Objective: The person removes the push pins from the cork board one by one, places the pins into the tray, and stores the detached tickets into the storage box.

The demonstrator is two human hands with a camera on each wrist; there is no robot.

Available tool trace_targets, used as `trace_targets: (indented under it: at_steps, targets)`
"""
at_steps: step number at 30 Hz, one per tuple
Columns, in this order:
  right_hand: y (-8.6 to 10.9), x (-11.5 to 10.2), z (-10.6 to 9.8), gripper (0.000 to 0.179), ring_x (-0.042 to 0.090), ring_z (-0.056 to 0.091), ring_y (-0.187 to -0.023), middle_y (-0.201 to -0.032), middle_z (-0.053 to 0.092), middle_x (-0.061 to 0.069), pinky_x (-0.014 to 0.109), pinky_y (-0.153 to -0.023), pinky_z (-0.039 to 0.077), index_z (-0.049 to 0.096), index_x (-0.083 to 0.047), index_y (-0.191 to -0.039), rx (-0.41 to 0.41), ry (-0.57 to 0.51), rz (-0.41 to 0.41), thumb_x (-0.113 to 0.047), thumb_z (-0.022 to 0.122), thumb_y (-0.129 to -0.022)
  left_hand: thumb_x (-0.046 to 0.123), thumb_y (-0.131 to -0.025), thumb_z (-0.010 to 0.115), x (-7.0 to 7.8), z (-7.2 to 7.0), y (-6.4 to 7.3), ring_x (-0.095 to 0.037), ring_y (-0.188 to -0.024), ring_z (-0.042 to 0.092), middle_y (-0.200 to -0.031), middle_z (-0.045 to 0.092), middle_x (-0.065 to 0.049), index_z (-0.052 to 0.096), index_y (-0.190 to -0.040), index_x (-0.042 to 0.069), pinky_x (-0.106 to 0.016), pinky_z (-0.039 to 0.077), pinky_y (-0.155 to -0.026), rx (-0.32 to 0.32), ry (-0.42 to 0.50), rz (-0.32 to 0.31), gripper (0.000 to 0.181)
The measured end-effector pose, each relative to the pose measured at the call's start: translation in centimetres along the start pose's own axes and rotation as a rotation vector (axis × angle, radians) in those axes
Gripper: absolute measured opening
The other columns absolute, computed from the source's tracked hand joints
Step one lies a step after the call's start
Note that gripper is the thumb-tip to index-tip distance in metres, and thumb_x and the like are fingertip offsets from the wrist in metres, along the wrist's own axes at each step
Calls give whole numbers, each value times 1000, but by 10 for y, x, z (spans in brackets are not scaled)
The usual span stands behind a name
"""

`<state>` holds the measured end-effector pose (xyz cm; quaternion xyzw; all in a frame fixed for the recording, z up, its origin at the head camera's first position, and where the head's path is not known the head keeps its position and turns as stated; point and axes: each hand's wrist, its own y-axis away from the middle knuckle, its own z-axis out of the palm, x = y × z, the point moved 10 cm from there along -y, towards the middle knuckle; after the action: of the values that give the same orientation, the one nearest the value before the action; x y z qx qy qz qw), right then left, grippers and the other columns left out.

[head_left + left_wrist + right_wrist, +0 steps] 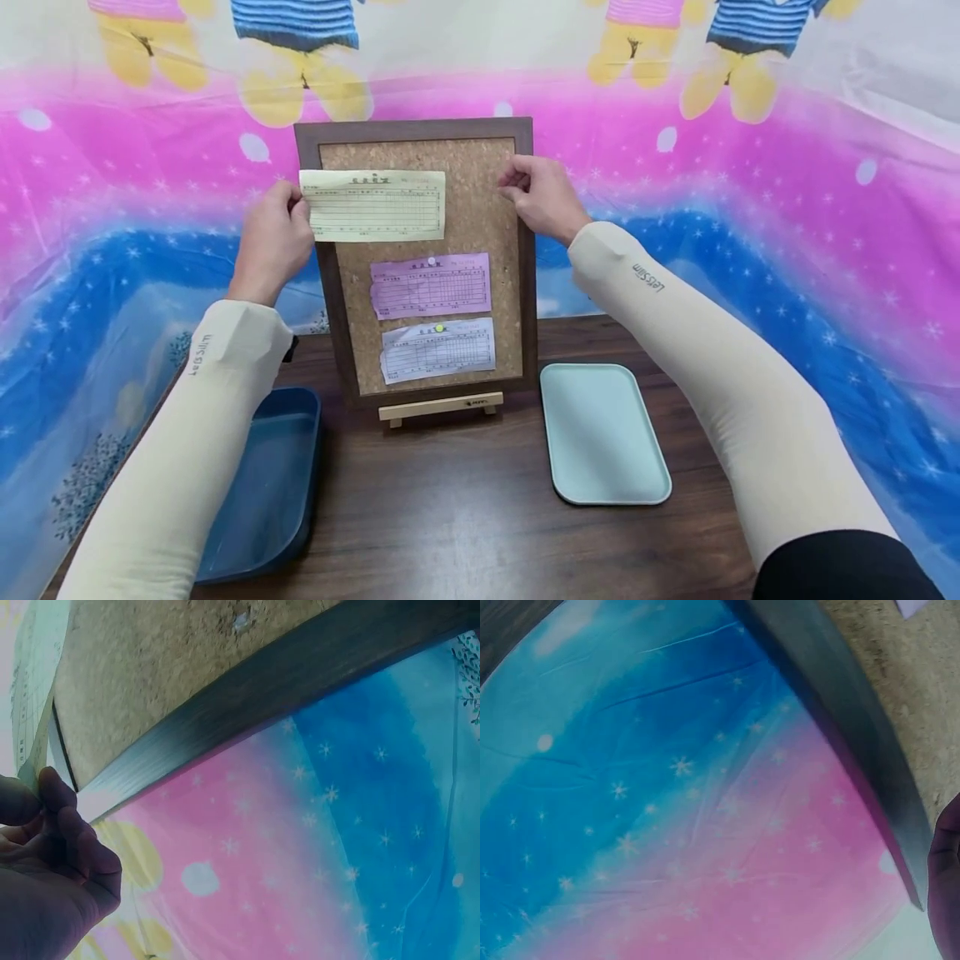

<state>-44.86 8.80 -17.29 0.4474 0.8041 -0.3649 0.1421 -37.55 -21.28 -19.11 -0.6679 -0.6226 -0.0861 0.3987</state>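
Note:
My left hand (270, 242) pinches the left edge of a pale yellow printed form slip (375, 212) between thumb and fingers. The slip hangs in front of the upper left of a framed cork board (480, 196) and overlaps its frame. In the left wrist view the slip (39, 675) appears edge-on. My right hand (547, 196) is at the board's upper right, thumb and fingertips drawn together; I cannot tell whether something small is between them. Below, a purple slip (431, 292) bears a whitish pushpin (432, 262), and a pale bluish slip (442, 358) a yellow-green pushpin (439, 328).
The board leans on a small wooden easel (442, 406) on a dark wooden table (450, 500). A deep blue bin (300, 500) stands left, partly behind my left sleeve. A pale green tray (603, 433) lies right. Patterned cloth (675, 250) hangs behind.

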Motion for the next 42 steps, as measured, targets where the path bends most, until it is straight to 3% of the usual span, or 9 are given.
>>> trace_targets:
  at_steps: [12, 19, 29, 38, 42]
  targets:
    - [11, 14, -6, 12, 13, 55, -81, -94, 61, 3, 27, -72, 46, 65, -6, -101, -36, 29, 13, -12, 56, -95, 20, -102, 30, 0, -19, 12, -31, -81, 47, -105, 54, -23, 51, -113, -6, -40, 34, -61, 60, -15, 53, 35]
    - [20, 31, -13, 11, 15, 55, -83, -94, 61, 5, 29, -76, 45, 65, -6, -101, -62, 36, 48, -12, 57, -95, 23, -102, 30, -14, -30, 27, -31, -79, 49, -105, 56, -23, 52, -115, -4, -40, 36, -58, 77, -67, 41, 37]
    - [36, 30, -11, 7, 16, 56, -77, -85, 62, 5, 30, -73, 46, 67, -4, -93, -92, 41, -28, -7, 61, -90, 23, -101, 31, -30, -49, 43, -31, -75, 50, -100, 56, -25, 53, -114, -7, -37, 35, -56, 100, -132, 37, 39]
    - [63, 36, 6, 10, 17, 56, -75, -84, 61, 4, 32, -69, 47, 67, -3, -96, -179, 58, -38, -8, 60, -89, 21, -101, 32, -56, -71, 74, -34, -77, 47, -102, 52, -28, 50, -118, -10, -41, 33, -57, 72, -211, 27, 40]
    - [75, 42, 4, 7, 16, 55, -74, -84, 61, 2, 33, -68, 47, 66, -8, -92, -187, 81, -35, -8, 60, -88, 19, -100, 33, -69, -77, 90, -37, -81, 46, -103, 50, -28, 49, -119, -11, -43, 33, -60, 51, -228, 16, 39]
